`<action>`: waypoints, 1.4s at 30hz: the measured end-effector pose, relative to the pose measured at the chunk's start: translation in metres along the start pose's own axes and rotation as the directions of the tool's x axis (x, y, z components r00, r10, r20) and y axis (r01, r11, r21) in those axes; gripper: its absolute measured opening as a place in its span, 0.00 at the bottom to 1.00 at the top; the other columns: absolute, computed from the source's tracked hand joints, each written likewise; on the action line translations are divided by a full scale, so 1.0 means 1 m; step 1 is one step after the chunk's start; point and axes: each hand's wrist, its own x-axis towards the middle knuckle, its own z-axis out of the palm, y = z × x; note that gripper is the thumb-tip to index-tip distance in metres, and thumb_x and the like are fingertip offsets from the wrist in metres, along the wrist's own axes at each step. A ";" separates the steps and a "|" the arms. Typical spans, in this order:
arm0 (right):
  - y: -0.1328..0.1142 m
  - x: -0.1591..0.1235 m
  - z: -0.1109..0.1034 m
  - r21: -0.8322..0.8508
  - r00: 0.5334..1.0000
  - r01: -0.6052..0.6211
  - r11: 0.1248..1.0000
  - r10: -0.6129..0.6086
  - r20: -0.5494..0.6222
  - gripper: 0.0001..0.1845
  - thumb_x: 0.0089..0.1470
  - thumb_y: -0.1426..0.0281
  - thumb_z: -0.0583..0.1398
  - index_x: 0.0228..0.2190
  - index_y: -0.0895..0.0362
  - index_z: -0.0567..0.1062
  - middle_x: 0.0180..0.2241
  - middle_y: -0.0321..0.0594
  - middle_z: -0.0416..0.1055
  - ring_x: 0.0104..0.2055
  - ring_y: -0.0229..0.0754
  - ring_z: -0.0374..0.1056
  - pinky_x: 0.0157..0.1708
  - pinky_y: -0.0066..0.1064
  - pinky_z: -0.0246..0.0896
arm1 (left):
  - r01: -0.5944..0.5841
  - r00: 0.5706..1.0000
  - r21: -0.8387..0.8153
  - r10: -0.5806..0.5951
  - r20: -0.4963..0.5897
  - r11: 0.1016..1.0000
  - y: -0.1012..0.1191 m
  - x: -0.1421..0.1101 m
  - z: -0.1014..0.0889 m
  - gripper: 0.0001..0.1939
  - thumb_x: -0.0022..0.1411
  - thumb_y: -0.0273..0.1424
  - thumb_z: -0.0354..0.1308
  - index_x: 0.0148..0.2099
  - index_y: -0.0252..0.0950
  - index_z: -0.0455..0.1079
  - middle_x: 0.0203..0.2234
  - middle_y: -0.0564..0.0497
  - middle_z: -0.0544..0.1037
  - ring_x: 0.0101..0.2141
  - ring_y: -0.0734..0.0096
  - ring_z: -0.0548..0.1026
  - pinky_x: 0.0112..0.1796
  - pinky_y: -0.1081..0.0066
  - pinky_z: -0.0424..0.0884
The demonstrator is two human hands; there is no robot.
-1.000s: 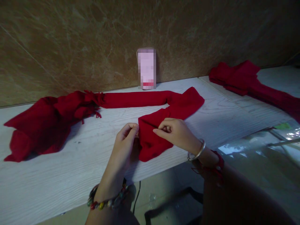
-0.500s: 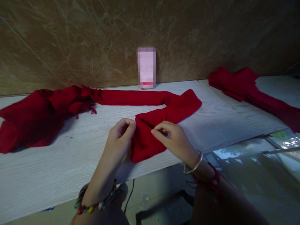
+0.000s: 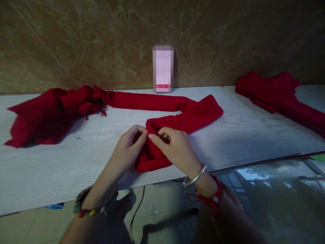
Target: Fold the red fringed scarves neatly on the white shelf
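Observation:
A long red scarf (image 3: 200,117) lies bent on the white wood-grain table, its near end turned over into a wide fold. At the left edge of that fold, my left hand (image 3: 130,142) pinches the cloth between thumb and fingertips. My right hand (image 3: 175,144), thumb and fingers closed together, lies over the fold with its fingertips almost meeting those of my left hand. Its grip on the cloth is partly hidden by the fingers. The far strip of the scarf runs left to a fringe beside a crumpled red cloth (image 3: 50,118).
A phone (image 3: 163,69) with a blurred screen leans on the brown marbled wall. More folded red cloth (image 3: 271,91) lies at the right of the table (image 3: 45,176). Below the near edge, a black cable (image 3: 137,213) crosses the tiled floor, and a glossy reflective surface (image 3: 274,193) is at right.
My right hand has moved left across the fold, up to my left hand, which keeps its pinch at the edge. The view has shifted slightly.

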 end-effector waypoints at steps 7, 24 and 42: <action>0.010 -0.001 0.000 0.052 0.994 0.084 0.995 -0.080 -0.069 0.09 0.52 0.70 0.58 0.22 0.57 0.71 0.21 0.33 0.67 0.24 0.33 0.61 0.26 0.26 0.54 | -0.045 0.999 0.024 0.045 0.007 0.999 -0.006 -0.002 -0.003 0.05 0.52 0.31 0.55 0.26 0.36 0.65 0.18 0.57 0.65 0.21 0.76 0.61 0.23 0.76 0.58; 0.011 -0.009 -0.005 0.069 0.978 0.179 0.981 -0.170 -0.122 0.06 0.48 0.78 0.58 0.24 0.56 0.72 0.24 0.33 0.67 0.26 0.34 0.62 0.28 0.26 0.57 | -0.124 0.990 -0.013 0.124 0.069 0.992 0.000 -0.008 0.001 0.06 0.52 0.33 0.55 0.27 0.37 0.67 0.23 0.54 0.72 0.28 0.72 0.69 0.32 0.74 0.65; 0.016 -0.008 -0.009 0.420 0.992 -0.104 0.901 0.066 0.105 0.09 0.52 0.69 0.55 0.23 0.57 0.70 0.15 0.28 0.62 0.18 0.31 0.61 0.22 0.24 0.54 | -0.127 0.980 0.002 0.125 0.152 0.992 -0.002 -0.013 0.009 0.09 0.45 0.29 0.62 0.27 0.37 0.63 0.21 0.58 0.67 0.24 0.77 0.66 0.27 0.76 0.62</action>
